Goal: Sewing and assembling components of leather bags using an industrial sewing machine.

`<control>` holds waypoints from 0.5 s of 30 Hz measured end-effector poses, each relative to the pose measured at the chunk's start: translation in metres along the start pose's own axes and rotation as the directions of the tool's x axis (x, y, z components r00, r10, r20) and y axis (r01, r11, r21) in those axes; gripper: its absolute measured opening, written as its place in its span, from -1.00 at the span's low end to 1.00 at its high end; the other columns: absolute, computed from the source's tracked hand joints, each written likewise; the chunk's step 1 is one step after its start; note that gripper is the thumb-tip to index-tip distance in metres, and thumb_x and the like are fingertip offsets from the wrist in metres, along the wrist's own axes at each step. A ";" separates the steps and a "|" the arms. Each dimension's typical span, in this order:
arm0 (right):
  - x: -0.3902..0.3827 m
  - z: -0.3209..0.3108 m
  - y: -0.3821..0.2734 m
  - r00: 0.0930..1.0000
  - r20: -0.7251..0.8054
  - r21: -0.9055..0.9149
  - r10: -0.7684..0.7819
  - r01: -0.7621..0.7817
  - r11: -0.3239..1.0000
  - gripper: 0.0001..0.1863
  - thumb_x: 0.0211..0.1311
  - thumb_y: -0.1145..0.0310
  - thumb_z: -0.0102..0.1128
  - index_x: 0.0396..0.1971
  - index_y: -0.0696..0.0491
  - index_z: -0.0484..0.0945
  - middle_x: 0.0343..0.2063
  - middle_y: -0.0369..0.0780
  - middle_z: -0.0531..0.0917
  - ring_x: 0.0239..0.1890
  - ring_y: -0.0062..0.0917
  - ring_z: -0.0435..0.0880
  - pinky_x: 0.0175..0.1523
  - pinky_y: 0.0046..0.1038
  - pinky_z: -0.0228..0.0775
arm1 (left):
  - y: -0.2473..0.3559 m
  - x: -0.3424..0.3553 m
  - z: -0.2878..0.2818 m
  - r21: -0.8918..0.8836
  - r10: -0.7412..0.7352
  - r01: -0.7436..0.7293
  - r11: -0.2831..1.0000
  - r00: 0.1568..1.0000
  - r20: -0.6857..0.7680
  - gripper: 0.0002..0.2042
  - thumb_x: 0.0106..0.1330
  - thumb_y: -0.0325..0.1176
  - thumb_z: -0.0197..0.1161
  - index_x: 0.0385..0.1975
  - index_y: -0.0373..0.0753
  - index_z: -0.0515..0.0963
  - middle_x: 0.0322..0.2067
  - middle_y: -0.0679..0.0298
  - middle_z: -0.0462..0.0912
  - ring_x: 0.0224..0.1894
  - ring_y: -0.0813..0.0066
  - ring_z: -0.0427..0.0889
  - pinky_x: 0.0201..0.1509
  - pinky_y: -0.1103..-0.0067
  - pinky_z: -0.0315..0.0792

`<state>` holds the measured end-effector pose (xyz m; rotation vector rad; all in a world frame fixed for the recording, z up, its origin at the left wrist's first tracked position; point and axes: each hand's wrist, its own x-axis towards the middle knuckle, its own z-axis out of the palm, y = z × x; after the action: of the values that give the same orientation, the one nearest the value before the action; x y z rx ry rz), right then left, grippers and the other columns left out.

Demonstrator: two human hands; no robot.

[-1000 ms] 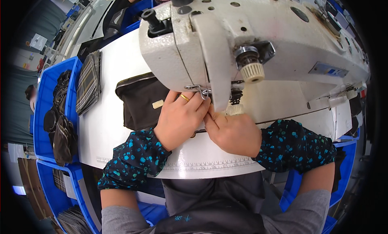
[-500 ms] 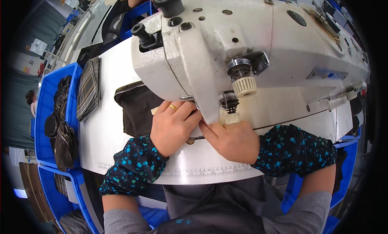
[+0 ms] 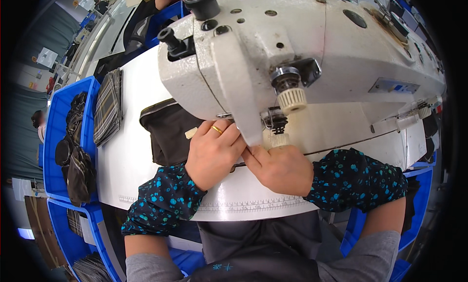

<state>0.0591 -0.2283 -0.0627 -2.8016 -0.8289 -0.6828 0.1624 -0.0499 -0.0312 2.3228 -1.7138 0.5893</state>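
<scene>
Both hands meet near the center of the frame, left hand (image 3: 212,153) and right hand (image 3: 285,170) bending their fingers together beneath the machine (image 3: 297,36), perhaps to steady cloth there; the fingertips are hidden, so whether they pinch anything cannot be told. Just left of center, the dark pouch (image 3: 170,136) lies on the table (image 3: 126,167), its right part hidden by the left hand and machine, likely for support. Plaid pieces (image 3: 108,106) and a blue bin (image 3: 52,155) stand at the left, seemingly for easy reach.
</scene>
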 end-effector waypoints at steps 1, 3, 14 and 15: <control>0.000 0.000 0.000 1.000 0.017 -0.015 -0.016 0.016 1.000 -0.56 0.15 0.38 0.15 0.02 0.27 0.62 -0.57 -0.30 0.51 -0.63 -0.61 0.57 -0.61 -0.52 0.40 | 0.000 0.000 0.000 0.019 -0.012 0.012 1.000 1.000 0.008 -0.68 0.00 -0.40 0.30 -0.18 -0.20 0.71 -0.23 0.38 0.60 -0.13 0.36 0.60 -0.14 0.43 0.45; 0.000 0.000 0.000 1.000 0.008 -0.013 -0.001 0.002 1.000 -0.58 0.14 0.38 0.16 0.00 0.21 0.64 -0.49 -0.29 0.54 -0.64 -0.59 0.56 -0.60 -0.51 0.38 | 0.000 0.000 0.000 0.038 -0.025 0.024 0.999 1.000 0.016 -0.69 0.02 -0.39 0.30 -0.18 -0.20 0.71 -0.23 0.38 0.59 -0.12 0.37 0.60 -0.14 0.43 0.45; 0.001 -0.001 0.002 0.999 -0.015 -0.019 -0.035 0.035 0.999 -0.53 0.11 0.38 0.16 0.03 0.27 0.63 -0.53 -0.27 0.54 -0.59 -0.60 0.58 -0.61 -0.51 0.40 | -0.003 0.000 0.002 0.045 -0.058 0.055 0.997 0.996 0.073 -0.69 0.08 -0.39 0.26 -0.14 -0.20 0.71 -0.18 0.36 0.60 -0.09 0.36 0.62 -0.15 0.44 0.44; 0.001 -0.002 0.002 1.000 -0.002 -0.015 -0.023 0.023 1.000 -0.57 0.12 0.38 0.17 0.01 0.22 0.65 -0.27 -0.18 0.62 -0.61 -0.57 0.60 -0.59 -0.51 0.42 | -0.003 0.000 0.001 0.046 -0.053 0.051 0.998 0.997 0.049 -0.69 0.08 -0.39 0.26 -0.14 -0.20 0.71 -0.18 0.36 0.60 -0.09 0.36 0.62 -0.15 0.44 0.44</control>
<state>0.0600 -0.2303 -0.0611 -2.8086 -0.8598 -0.6985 0.1651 -0.0496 -0.0324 2.4250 -1.6718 0.5707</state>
